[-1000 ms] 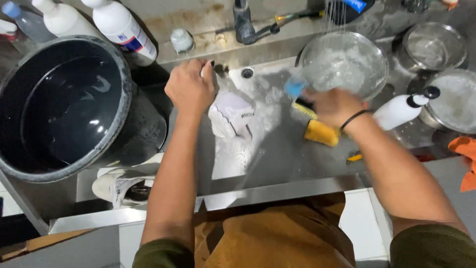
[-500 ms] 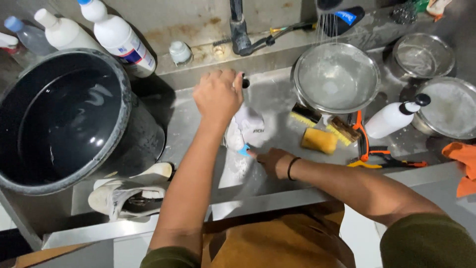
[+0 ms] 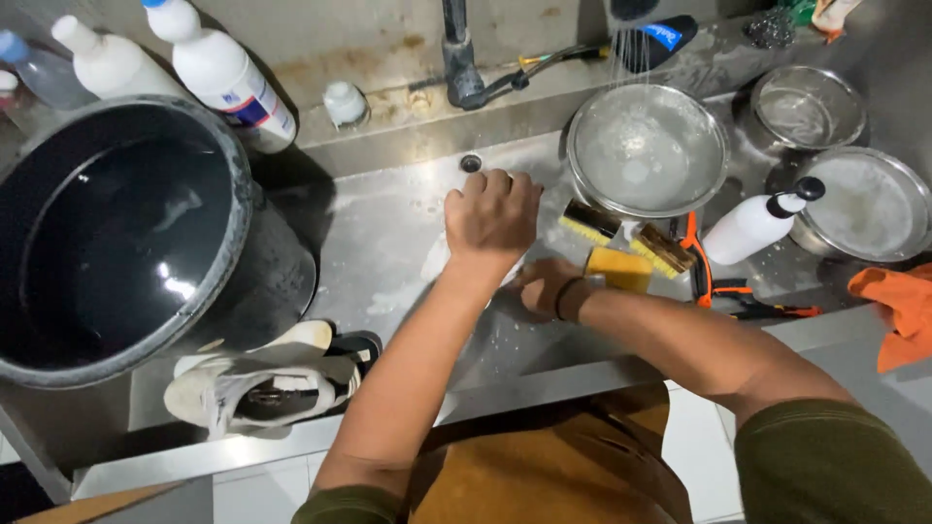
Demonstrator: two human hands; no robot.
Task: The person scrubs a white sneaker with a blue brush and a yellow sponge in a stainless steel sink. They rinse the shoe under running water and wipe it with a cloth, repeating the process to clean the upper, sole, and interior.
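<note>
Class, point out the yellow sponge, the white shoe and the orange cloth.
yellow sponge (image 3: 618, 268), head view, top face.
white shoe (image 3: 254, 386), head view, side of upper.
orange cloth (image 3: 898, 309), head view, middle fold.

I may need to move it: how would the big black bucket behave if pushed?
The black bucket looks to hold dark liquid, so it is probably heavy and would resist a push. The liquid might slosh over the rim. It sits by the wet steel sink, so its base may slide rather than tip.

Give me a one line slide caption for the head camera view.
Left hand presses a soapy white item against the sink while the right hand works beneath it, beside a black bucket.
</note>
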